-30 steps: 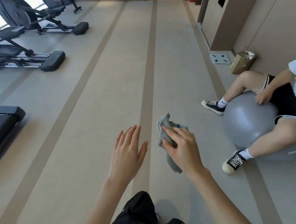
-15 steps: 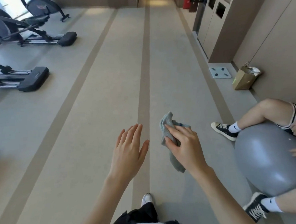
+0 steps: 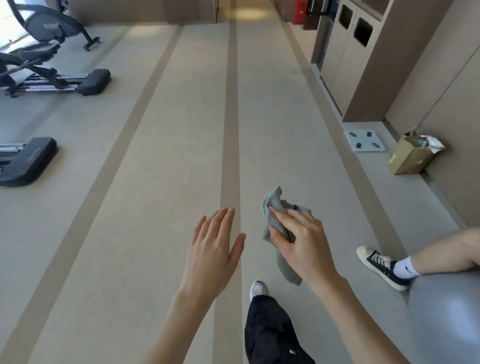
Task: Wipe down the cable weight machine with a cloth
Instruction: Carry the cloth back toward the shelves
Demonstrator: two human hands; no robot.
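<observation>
Above the striped gym floor [image 3: 155,186], two bare hands are held out.
Right hand [image 3: 299,241] pinches a grey cloth [image 3: 272,208] in its grip, one end hanging down; left hand [image 3: 213,250] is spread wide, holding nothing. Elliptical trainers [image 3: 47,77] stand far left; a grey exercise ball [image 3: 451,318] sits near right.

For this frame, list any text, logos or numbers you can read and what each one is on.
No text in this frame can be read with confidence.
Red extinguisher cabinet: small white characters, too blurred to read.
Exercise bike: a label on the housing, too small to read.
White sock: a dark swoosh-shaped logo, no letters.
Paper bag: a green mark, not legible.
Cloth in the right hand: no print.
</observation>
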